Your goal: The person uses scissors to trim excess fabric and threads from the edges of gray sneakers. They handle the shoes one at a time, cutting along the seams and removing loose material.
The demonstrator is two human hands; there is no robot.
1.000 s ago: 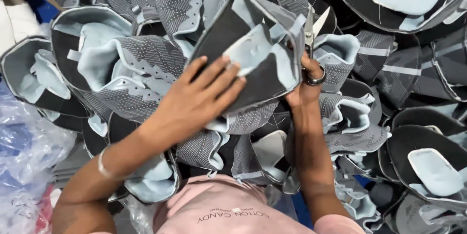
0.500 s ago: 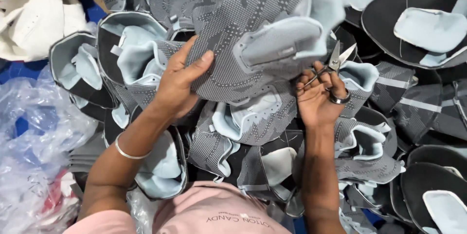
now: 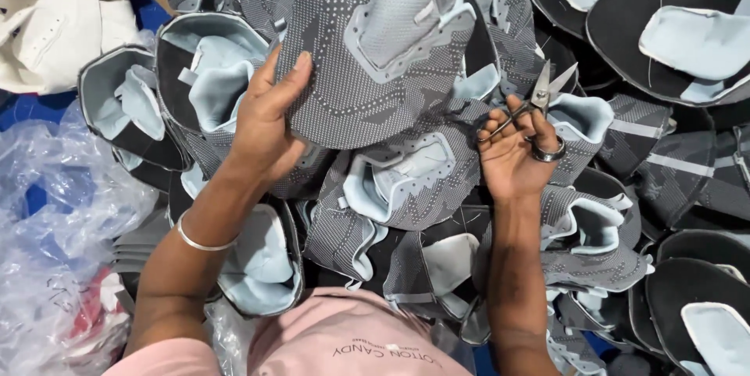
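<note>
My left hand grips the left edge of a grey knit shoe upper with a pale blue tongue, holding it up over the pile. My right hand holds small metal thread snips, blades apart and pointing up to the right, just right of the held upper. A ring sits on one finger of that hand, and a thin bangle circles my left wrist.
A heap of grey and pale blue shoe uppers lies under both hands. Black uppers with pale blue lining stack at the right. Crumpled clear plastic bags lie at the left, white material at top left.
The held upper has been turned and lifted higher; my left hand shifted to its left edge. My right hand came away from it with the snips and dropped a little lower.
</note>
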